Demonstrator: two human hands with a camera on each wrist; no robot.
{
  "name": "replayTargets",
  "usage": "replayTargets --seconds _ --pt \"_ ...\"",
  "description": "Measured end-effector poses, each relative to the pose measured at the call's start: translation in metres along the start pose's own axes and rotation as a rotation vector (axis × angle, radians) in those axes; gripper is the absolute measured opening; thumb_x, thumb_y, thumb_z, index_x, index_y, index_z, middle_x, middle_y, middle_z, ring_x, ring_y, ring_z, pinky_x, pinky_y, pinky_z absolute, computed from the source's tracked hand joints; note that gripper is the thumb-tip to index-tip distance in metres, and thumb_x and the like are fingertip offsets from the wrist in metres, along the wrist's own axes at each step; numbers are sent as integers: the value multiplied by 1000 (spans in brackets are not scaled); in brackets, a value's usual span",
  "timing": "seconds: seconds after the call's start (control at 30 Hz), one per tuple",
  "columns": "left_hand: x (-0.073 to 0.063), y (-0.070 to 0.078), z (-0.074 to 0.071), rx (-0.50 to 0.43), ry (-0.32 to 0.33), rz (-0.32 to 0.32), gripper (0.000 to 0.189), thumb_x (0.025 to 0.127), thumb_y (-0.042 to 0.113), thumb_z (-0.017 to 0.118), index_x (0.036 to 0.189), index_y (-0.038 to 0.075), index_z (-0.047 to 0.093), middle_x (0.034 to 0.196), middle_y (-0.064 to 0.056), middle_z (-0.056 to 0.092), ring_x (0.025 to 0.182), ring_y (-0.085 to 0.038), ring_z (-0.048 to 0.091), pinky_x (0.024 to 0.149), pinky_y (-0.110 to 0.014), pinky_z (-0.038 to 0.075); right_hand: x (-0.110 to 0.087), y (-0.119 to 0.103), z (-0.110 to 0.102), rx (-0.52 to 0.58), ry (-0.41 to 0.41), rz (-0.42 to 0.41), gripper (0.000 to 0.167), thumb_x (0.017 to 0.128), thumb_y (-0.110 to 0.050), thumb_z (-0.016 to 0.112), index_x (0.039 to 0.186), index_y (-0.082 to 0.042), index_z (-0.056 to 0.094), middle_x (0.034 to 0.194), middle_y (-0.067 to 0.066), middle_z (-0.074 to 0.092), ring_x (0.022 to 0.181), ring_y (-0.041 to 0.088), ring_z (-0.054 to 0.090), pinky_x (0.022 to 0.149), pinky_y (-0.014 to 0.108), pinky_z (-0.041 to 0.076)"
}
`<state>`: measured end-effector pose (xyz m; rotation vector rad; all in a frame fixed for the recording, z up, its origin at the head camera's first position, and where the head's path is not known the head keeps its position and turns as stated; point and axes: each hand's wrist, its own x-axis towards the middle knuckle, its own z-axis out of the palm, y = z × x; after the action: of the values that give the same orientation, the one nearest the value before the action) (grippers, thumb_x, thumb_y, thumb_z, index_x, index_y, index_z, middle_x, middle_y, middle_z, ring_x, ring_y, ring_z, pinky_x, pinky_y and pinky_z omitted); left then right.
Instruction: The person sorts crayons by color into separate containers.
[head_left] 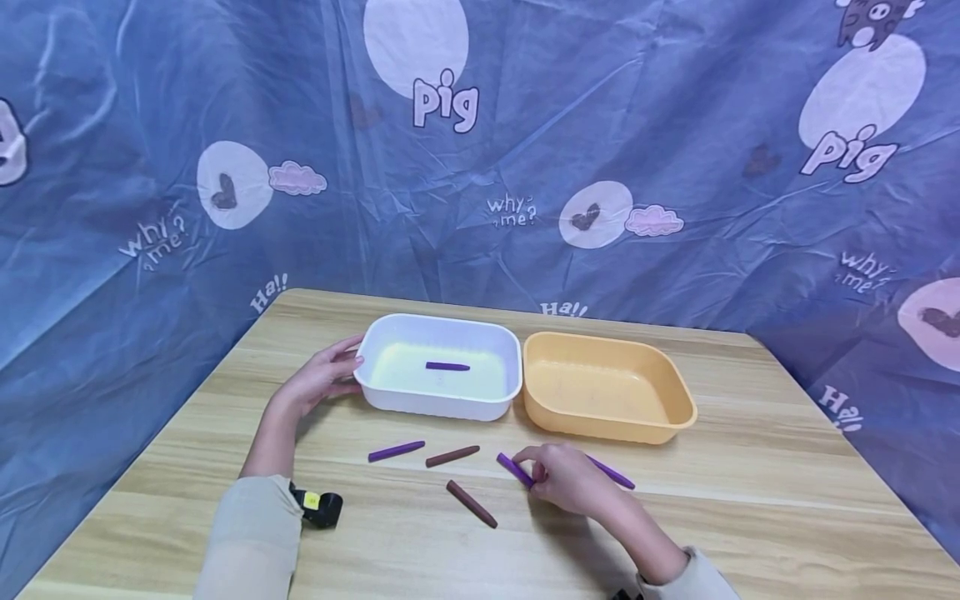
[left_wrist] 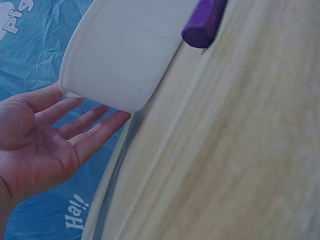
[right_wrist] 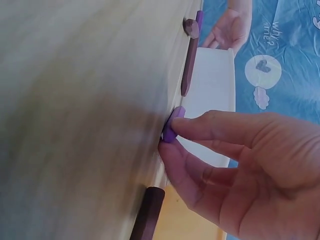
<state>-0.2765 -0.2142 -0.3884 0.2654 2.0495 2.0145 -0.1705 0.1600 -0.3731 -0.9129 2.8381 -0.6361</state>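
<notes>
1. While the left hand (head_left: 322, 377) touches the white bin's (head_left: 431, 406) left end, fingers extended, the right hand (head_left: 566, 481) pinches a purple crayon (head_left: 511, 465), thumb and finger.
2. Pinched crayon: at tabletop (head_left: 390, 542), near side of white and orange bin (head_left: 600, 427).
3. Second purple crayon (head_left: 447, 367) inside white bin; two brown crayons (head_left: 452, 457) left of right hand.

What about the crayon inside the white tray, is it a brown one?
No, the crayon lying in the white tray is purple.

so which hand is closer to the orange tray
Right. The right hand pinches a purple crayon in front of the orange tray; the left hand touches the white tray at its left end, farther away.
</notes>
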Motion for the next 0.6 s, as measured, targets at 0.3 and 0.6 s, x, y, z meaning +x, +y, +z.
replayTargets --seconds 0.3,0.6 --pt "0 0 0 -1 0 3 58 97 7 41 146 -1 9 142 -31 20 124 -43 32 92 -45 43 1 0 -4 -1 14 -12 40 64 13 63 99 -6 69 63 -8 54 56 5 45 49 21 40" --pt "0 0 0 0 3 -5 59 97 7 42 146 0 9 142 -31 21 123 -41 35 92 -46 43 4 -3 -15 -36 69 -25 42 66 11 63 101 -12 70 63 -10 56 57 4 48 49 22 41"
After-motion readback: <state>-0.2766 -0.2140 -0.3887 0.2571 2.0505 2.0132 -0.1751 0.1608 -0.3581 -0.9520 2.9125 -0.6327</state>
